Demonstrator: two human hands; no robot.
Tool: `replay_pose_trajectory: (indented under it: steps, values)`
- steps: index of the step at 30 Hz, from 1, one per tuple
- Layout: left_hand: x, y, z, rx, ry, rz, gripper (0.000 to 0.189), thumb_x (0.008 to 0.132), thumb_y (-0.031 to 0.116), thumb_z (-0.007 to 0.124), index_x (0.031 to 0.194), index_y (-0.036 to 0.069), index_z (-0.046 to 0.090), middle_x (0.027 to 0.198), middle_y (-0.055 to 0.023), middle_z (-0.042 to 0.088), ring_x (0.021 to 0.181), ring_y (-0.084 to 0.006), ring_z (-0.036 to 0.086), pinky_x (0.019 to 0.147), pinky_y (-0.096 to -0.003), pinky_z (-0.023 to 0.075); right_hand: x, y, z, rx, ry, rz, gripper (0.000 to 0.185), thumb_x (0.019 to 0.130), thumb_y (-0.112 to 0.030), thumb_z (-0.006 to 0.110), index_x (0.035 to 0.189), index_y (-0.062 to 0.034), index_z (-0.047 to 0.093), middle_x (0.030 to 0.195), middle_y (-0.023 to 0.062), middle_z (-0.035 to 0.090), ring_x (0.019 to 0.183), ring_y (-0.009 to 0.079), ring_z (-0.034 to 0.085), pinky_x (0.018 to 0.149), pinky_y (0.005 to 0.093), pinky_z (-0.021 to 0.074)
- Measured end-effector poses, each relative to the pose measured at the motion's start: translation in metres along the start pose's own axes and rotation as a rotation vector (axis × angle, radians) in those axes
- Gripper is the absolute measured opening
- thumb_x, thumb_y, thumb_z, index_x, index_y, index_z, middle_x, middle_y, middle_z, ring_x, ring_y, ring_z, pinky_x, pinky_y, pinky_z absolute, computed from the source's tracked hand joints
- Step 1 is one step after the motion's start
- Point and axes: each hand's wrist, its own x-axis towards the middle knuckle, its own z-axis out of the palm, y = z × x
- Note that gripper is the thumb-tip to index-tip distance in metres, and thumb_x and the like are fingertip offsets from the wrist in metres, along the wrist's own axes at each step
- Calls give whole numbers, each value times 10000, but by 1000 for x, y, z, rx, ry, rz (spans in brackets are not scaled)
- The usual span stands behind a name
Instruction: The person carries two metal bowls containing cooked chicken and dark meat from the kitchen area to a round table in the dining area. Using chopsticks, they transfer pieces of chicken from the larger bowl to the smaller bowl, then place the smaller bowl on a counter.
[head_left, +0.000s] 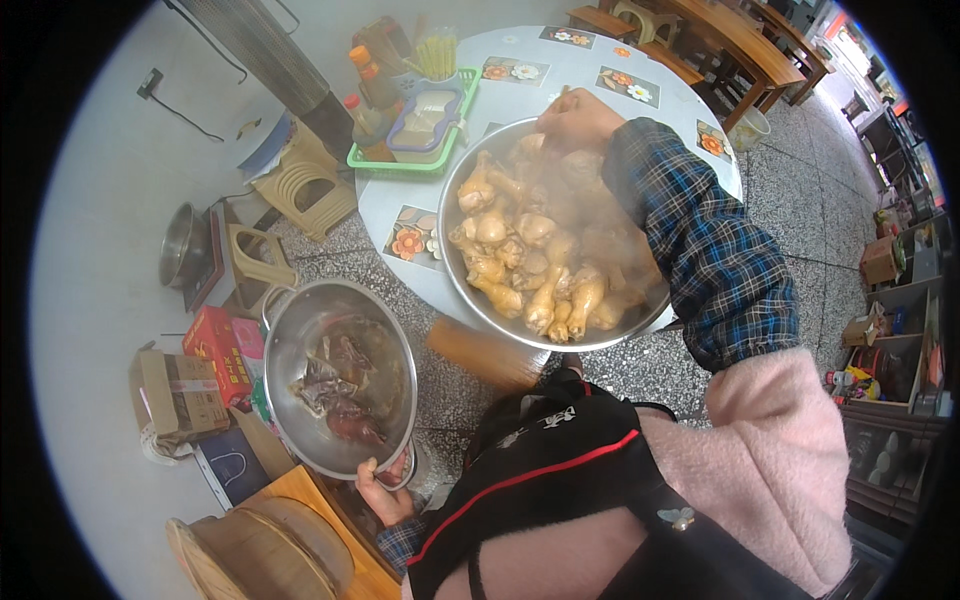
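My left hand (386, 491) grips the near rim and handle of a steel pot (279, 390), which has some liquid and dark pieces with clear plastic film (337, 382) in it. On a round table (420, 191) with a flowered cover stands a wide metal basin (457, 300) heaped with cooked chicken drumsticks (536, 229). Over the basin's far rim is my right hand (574, 120), its fingers bent around what looks like a thin wooden stick, mostly hidden. Steam blurs the basin's right side, and my plaid sleeve covers part of it.
A green basket (409, 166) with bottles and a lidded box stands at the table's left. Stacked plastic stools (304, 184), a steel bowl (182, 244) and cardboard boxes (187, 394) line the wall. A wooden stool (484, 352) is below the table. Wooden tables (727, 37) stand farther back.
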Motion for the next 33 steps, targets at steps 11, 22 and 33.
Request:
replay_pose_trajectory:
  steps: [11,22,33]
  values:
    - [8,4,4,-22,-41,3,327,778,196,527,973,-66,544,959,-159,622,869,-287,624,853,-395,502,-20,55,-44,469,103,244,223,798,-54,643,980,69,604,1000,168,606,875,228,624,772,278,561]
    - [2,-1,1,-17,-62,-10,353,767,187,537,1035,-43,530,988,-149,610,858,-272,627,806,-375,524,-3,18,0,215,-11,-80,270,806,-148,629,1034,-3,639,918,116,663,813,202,636,745,278,503]
    - [-6,3,5,-61,-49,11,363,762,157,528,1047,-68,518,999,-171,593,827,-294,634,769,-389,551,3,20,-33,-332,11,-417,209,756,-43,670,957,10,650,819,120,662,691,202,642,649,315,559]
